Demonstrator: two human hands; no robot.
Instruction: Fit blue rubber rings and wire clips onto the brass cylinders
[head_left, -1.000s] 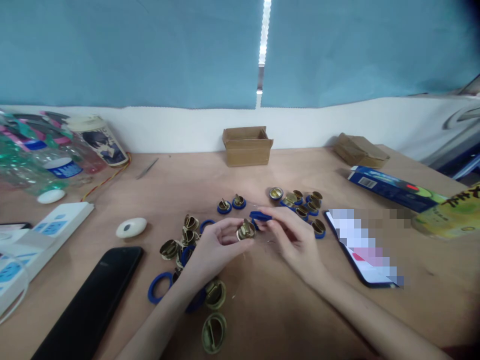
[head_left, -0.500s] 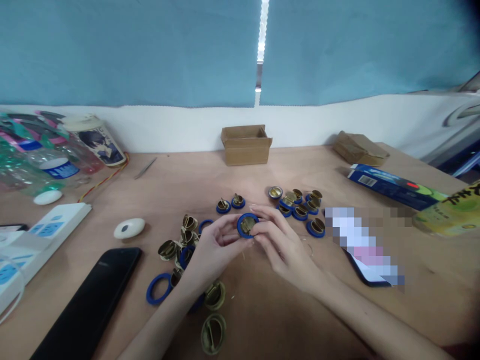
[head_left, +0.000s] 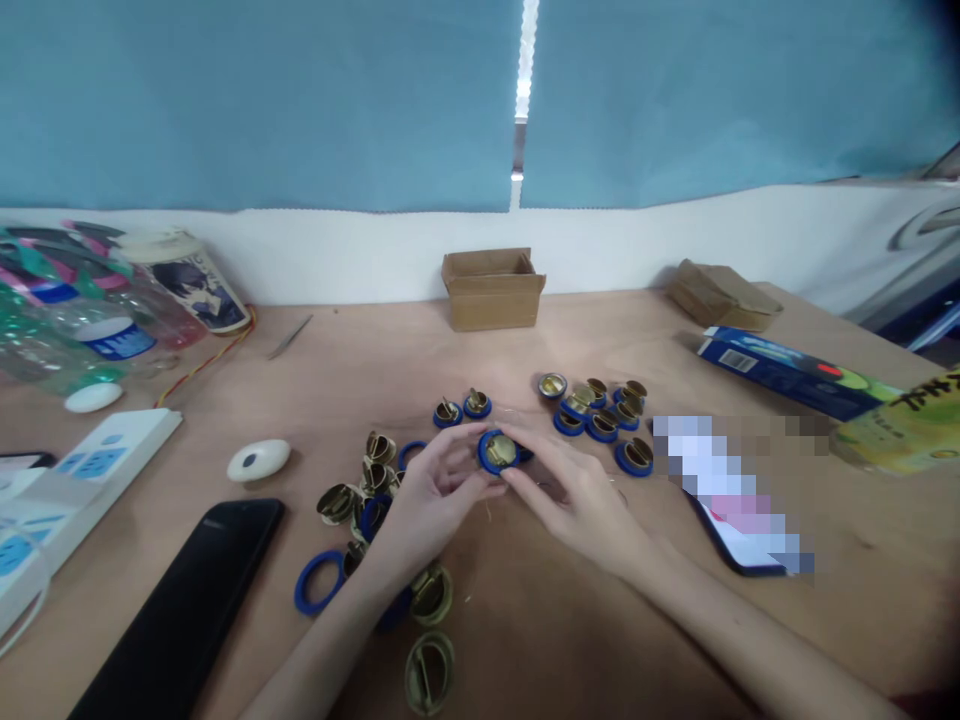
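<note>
A round brass-coloured fitting in a blue ring (head_left: 499, 453) is held above the middle of the table between both hands. My left hand (head_left: 431, 490) grips its left side, with the thumb along the lower edge. From the right, my right hand (head_left: 577, 490) has its fingers at the ring's upper right and its thumb at the bottom. Brass fittings (head_left: 375, 460) and loose blue rings (head_left: 320, 582) lie beside and partly behind my left forearm. Beyond my right hand sits a cluster of fittings in blue rings (head_left: 602, 422); two more ringed fittings (head_left: 462, 405) stand behind my left hand.
A black phone (head_left: 180, 610), a white oval device (head_left: 259, 460) and a power strip (head_left: 105, 470) lie left. A lit phone (head_left: 739, 520) and a blue box (head_left: 787, 370) are right. An open cardboard box (head_left: 495, 300) stands at the back, bottles (head_left: 112, 320) back left.
My right fingers have shifted from the fitting's brass face to its rim, so more of that face shows. The held fitting has moved very slightly right.
</note>
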